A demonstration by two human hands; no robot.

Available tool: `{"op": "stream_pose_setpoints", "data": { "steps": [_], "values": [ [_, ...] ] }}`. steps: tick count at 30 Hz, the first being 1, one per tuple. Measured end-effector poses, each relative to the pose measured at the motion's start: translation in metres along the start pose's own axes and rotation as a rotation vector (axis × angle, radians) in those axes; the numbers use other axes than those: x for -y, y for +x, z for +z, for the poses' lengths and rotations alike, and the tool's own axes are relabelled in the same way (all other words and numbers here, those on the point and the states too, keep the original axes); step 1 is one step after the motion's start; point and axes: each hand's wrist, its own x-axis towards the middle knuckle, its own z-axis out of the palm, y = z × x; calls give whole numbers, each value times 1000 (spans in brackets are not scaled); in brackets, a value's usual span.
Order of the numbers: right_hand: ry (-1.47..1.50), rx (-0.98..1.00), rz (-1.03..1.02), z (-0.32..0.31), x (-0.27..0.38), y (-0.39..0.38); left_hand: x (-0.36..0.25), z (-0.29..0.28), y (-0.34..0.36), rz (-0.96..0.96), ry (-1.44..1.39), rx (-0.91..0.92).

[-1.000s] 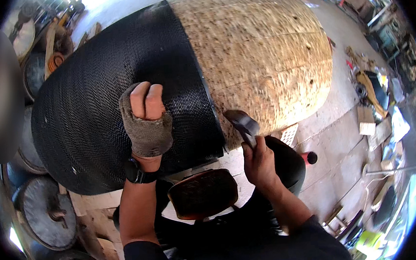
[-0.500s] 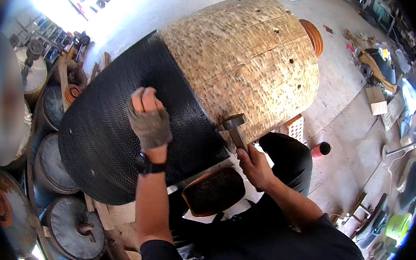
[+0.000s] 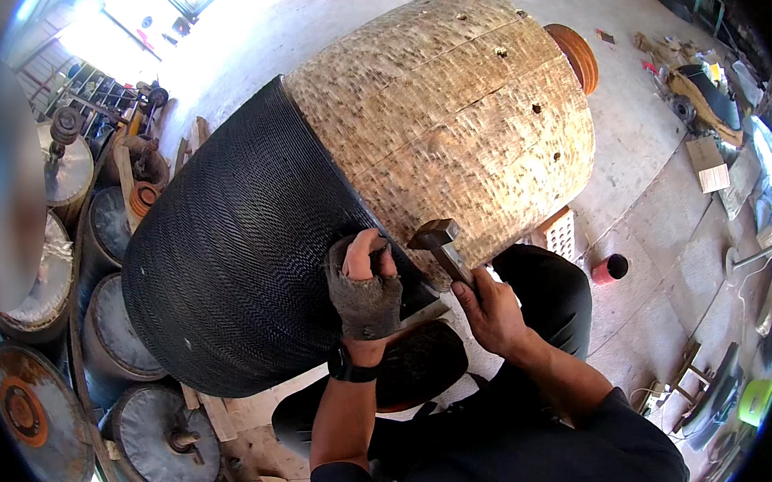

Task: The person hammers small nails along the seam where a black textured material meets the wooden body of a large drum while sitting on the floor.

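Note:
A large drum lies crosswise before me, its left part wrapped in ridged black sheet (image 3: 215,254), its right part rough tan speckled surface (image 3: 448,109) with several holes. My left hand (image 3: 365,292), in a grey fingerless glove with a black watch below, is closed at the sheet's edge near the seam; whatever is inside its fingers is hidden. My right hand (image 3: 491,310) grips the handle of a hammer (image 3: 441,246), whose head is just right of the seam, over the tan surface. A dark seat pad (image 3: 427,365) shows below the drum.
Round metal-ended cylinders (image 3: 161,440) crowd the left side. An orange hub (image 3: 579,49) projects from the drum's far end. A perforated block (image 3: 558,232), a red can (image 3: 608,269), a box (image 3: 706,161), a stand (image 3: 741,258) and scattered scrap lie on the right.
My left hand has moved right and down to the seam. The hammer has stayed by the seam. My view has shifted, showing more doorway and the drum's orange hub.

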Motion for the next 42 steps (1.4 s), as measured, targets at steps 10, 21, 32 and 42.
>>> {"op": "stream_pose_setpoints", "data": {
  "steps": [10,21,32,42],
  "values": [
    [-51,-98,-151,0,18,3,-17,3,12,-137,76,110],
    [-225,-131,-268,-3,23,10,-19,10,13,-170,89,85],
    [-163,-117,-222,-3,11,0,-37,-4,-106,-91,12,299],
    [-198,-67,-202,10,3,5,-33,-2,-175,-91,87,550]
  ]
}}
